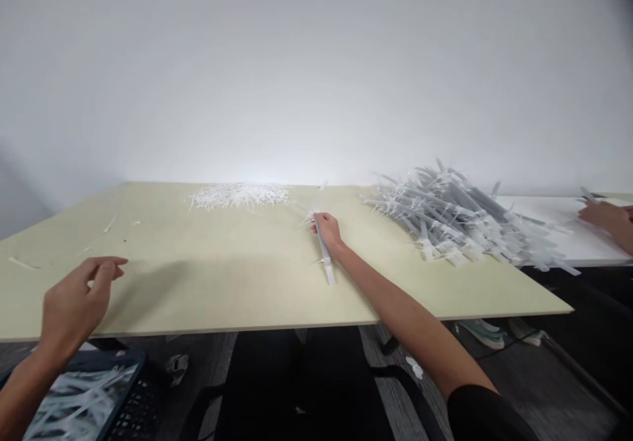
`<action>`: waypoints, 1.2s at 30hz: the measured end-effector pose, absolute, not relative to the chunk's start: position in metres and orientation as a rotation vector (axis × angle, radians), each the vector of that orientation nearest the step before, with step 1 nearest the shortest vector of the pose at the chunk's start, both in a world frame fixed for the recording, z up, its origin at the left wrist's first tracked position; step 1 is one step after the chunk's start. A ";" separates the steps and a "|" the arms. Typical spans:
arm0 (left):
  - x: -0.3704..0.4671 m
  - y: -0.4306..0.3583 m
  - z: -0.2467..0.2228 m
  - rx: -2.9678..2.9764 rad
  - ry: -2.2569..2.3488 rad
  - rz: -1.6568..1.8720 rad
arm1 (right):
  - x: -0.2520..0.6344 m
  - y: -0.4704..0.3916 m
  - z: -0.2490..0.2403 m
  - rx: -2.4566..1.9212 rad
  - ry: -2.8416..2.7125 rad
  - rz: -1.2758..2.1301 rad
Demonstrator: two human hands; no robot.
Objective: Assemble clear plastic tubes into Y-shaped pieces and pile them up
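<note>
My right hand [327,230] is closed around a grey tube-like strip [322,246] over the middle of the table. Thin white ties stick out near both ends of this strip, and its near end is a pale, translucent flat piece. At the left, my left hand [76,299] hovers over the front edge of the table, fingers loosely stretched forward, with nothing visible in them. Right of my right hand lies a large heap of similar grey strips [445,207]. Toward the back is a pile of thin white cable ties [240,195].
The pale yellow table [222,296] meets a white wall. A few loose white bits [109,223] lie at its left. Below stands a dark basket [131,388] of pale strips, beside a black chair [301,388]. Another person's hand [606,218] is at the far right, by a white table.
</note>
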State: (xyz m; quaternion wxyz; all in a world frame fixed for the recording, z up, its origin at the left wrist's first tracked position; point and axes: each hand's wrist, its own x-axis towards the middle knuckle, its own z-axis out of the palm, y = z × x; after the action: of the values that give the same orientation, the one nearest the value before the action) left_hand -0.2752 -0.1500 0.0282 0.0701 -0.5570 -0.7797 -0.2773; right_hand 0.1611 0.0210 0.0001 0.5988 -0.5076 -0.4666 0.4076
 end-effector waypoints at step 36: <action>-0.126 0.065 -0.009 -2.278 -1.846 -0.844 | 0.178 -0.006 0.005 -1.001 -1.205 1.270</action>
State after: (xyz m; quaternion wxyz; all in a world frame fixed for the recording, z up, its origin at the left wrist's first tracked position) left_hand -0.1263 0.0652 -0.0086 0.0455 -0.7458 -0.6044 -0.2764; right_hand 0.1779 -0.0055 0.0054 0.5335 -0.4199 -0.5054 0.5326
